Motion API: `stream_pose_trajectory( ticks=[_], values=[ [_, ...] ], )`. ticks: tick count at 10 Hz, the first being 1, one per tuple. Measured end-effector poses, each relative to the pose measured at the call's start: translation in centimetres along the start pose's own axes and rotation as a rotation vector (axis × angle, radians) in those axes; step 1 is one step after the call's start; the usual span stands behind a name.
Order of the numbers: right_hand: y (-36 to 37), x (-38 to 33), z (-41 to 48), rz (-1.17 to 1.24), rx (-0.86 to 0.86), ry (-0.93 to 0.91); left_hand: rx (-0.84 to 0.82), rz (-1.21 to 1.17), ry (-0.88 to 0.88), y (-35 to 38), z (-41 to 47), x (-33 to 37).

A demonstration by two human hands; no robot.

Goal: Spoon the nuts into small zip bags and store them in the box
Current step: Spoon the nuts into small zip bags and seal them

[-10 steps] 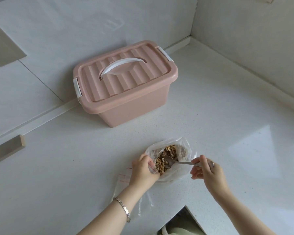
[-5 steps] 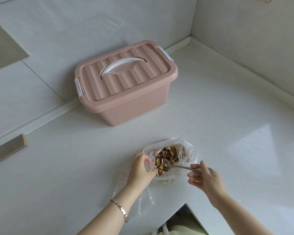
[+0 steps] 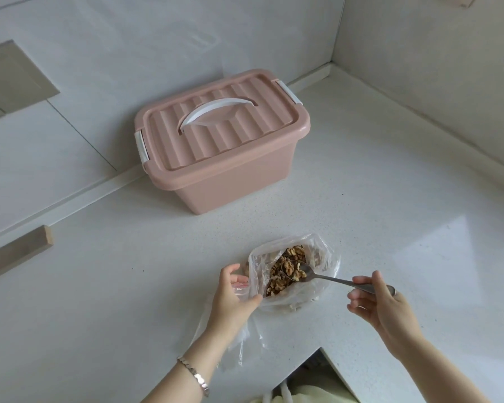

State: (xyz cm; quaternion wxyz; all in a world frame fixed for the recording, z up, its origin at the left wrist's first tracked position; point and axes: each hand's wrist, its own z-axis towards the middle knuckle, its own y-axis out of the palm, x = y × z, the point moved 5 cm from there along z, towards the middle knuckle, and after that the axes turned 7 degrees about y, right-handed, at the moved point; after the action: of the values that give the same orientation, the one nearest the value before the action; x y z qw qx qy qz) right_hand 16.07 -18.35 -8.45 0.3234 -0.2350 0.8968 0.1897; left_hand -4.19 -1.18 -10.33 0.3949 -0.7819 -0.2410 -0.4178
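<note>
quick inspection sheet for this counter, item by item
surface: white speckled counter, sunlit patch at right.
job's things: pink box, lid on, by the wall; open nut bag of walnuts; spoon carrying nuts above it; loose clear bags under the left wrist.
clutter: nothing seen.
hands: left hand grips clear plastic at the nut bag's edge; right hand holds the spoon handle.
cables: nothing seen.
surroundings: tiled walls, wooden strip at left, pale fabric below the counter's cut-out.

1 box (image 3: 216,146); 1 spoon (image 3: 323,276); 1 nut bag (image 3: 328,255); 2 hands — L hand (image 3: 230,298), R hand (image 3: 381,303); 1 bracelet (image 3: 195,375)
</note>
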Motion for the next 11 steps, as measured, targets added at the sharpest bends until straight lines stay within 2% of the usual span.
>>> stream_pose_trajectory(
  ticks=[2,4,6,7,8,9,10,11],
  values=[
    [1.0,0.2,-0.2,0.001,-0.015,0.002,0.079,-0.014,-0.148,-0.6,-1.1,-2.7],
    [1.9,0.3,-0.4,-0.002,-0.02,0.004,0.22,-0.166,-0.273,-1.2,-1.6,-3.5],
    [1.9,0.5,-0.8,0.016,-0.018,0.003,0.307,-0.553,-0.428,-1.5,-2.5,-3.5],
    [1.9,0.4,-0.9,0.016,-0.02,0.0,0.205,-0.763,-0.425,-1.4,-2.8,-2.4],
    [2.0,-0.1,-1.3,0.008,-0.027,-0.019,0.209,-0.579,-0.278,-2.0,-2.5,-1.3],
    [2.3,-0.7,-2.0,-0.011,-0.027,-0.051,0.225,-0.275,-0.078,-2.3,-2.3,0.6],
    [2.9,-1.3,-2.9,-0.053,-0.041,-0.081,0.209,-0.115,0.074,-1.8,-2.3,2.7],
    [3.4,-1.2,-3.4,-0.088,-0.043,-0.093,0.177,-0.135,0.117,-1.1,-2.4,3.6]
  ],
)
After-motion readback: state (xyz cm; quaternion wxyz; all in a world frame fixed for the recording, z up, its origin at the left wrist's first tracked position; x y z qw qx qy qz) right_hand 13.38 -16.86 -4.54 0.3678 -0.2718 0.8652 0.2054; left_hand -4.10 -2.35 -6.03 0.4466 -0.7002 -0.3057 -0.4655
